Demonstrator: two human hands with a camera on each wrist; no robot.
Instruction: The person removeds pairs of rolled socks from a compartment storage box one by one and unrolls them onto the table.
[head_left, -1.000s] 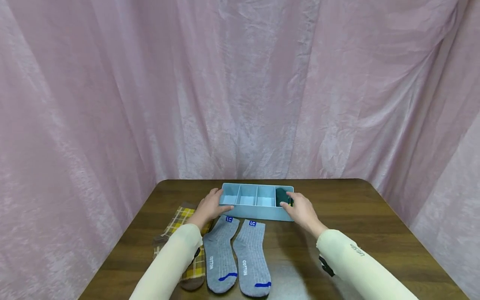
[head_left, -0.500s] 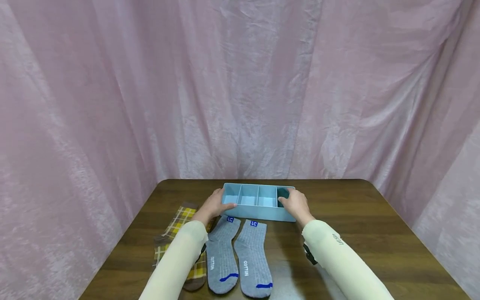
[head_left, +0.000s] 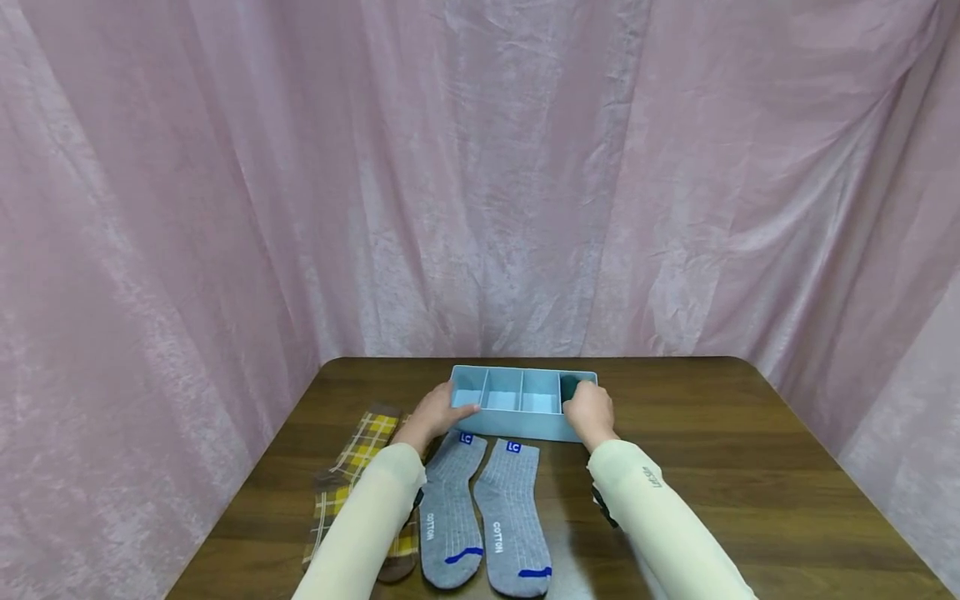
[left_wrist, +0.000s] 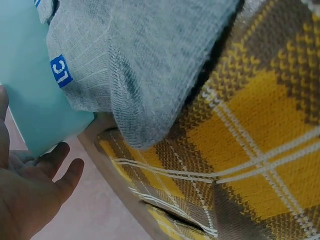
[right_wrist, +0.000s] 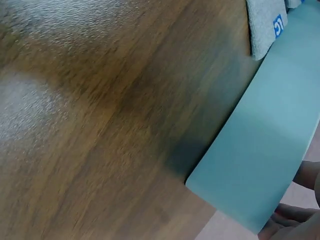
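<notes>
A light blue divided box (head_left: 517,425) stands near the back of the wooden table. My left hand (head_left: 435,414) holds its left end, thumb at the front rim and fingers round the side; the left wrist view shows fingers (left_wrist: 67,182) by the box's corner. Over the rightmost compartment, my right hand (head_left: 590,410) is curled at a dark green cloth item (head_left: 570,385), mostly hidden. Its fingertips are out of sight in the head view. Two grey socks (head_left: 452,517) marked COTTON lie flat before the box.
Yellow and brown plaid socks (head_left: 367,442) lie left of the grey ones, partly under my left forearm. The other box compartments (head_left: 502,390) hold nothing visible. Behind the table (head_left: 712,467) hangs a pink curtain (head_left: 525,183).
My right hand has moved in over the right compartment and its fingers have curled down, covering more of the dark green item. The left hand stays at the box's left end.
</notes>
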